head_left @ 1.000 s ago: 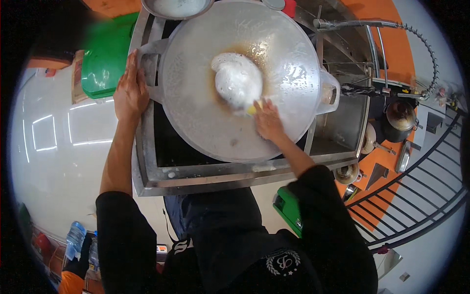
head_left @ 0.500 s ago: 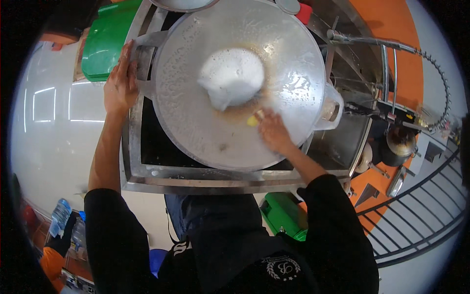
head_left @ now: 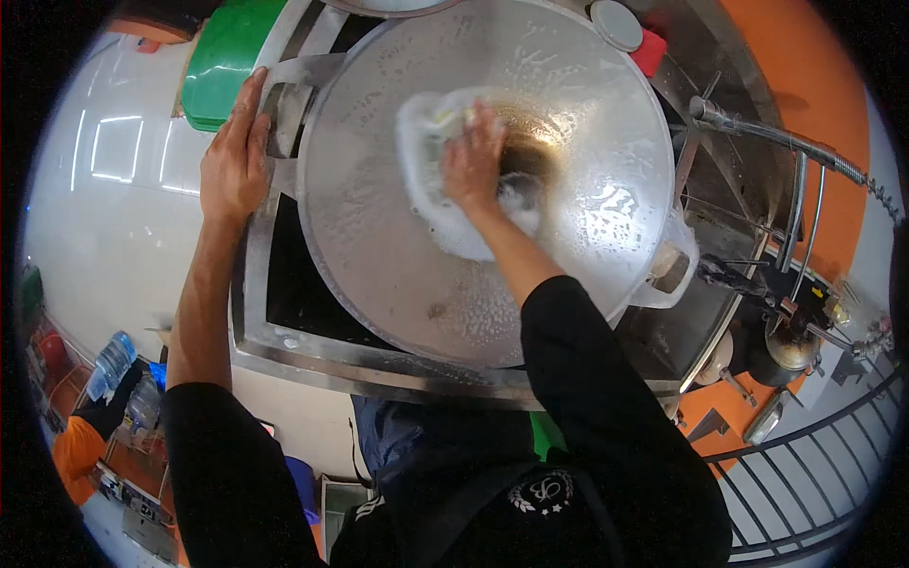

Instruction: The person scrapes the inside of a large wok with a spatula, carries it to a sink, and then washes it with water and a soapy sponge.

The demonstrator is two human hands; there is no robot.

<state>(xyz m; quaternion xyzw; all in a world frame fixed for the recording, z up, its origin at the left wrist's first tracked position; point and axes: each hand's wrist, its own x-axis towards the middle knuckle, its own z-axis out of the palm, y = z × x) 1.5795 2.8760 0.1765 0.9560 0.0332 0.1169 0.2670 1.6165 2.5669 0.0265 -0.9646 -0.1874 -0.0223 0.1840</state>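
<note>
A big, wide metal wok (head_left: 379, 275) fills the middle of the view, its inner wall wet and streaked with suds. White foam (head_left: 421, 180) is heaped near its centre, beside a brownish patch (head_left: 535, 142). My right hand (head_left: 472, 161) is down in the foam, slightly blurred, pressing a yellow sponge (head_left: 443, 116) to the metal; fingers and suds hide most of the sponge. On the left, my left hand (head_left: 235, 159) grips the outer side of the wok's left handle (head_left: 284, 114), its long fingers pointing away from me. The right handle (head_left: 674, 275) is untouched.
The wok rests over a metal frame sink (head_left: 379, 374). At the right stands a spring-hose tap (head_left: 748, 123). Beyond the far right rim lie a round grey lid (head_left: 616, 26) and a red item (head_left: 649, 52). A green bin (head_left: 227, 66) is far left; a black railing (head_left: 805, 464) curves at lower right.
My right hand has moved far and left with the sponge, from the near right of the foam into it. The foam has spread and the brown patch shows more. My left hand stays at the handle.
</note>
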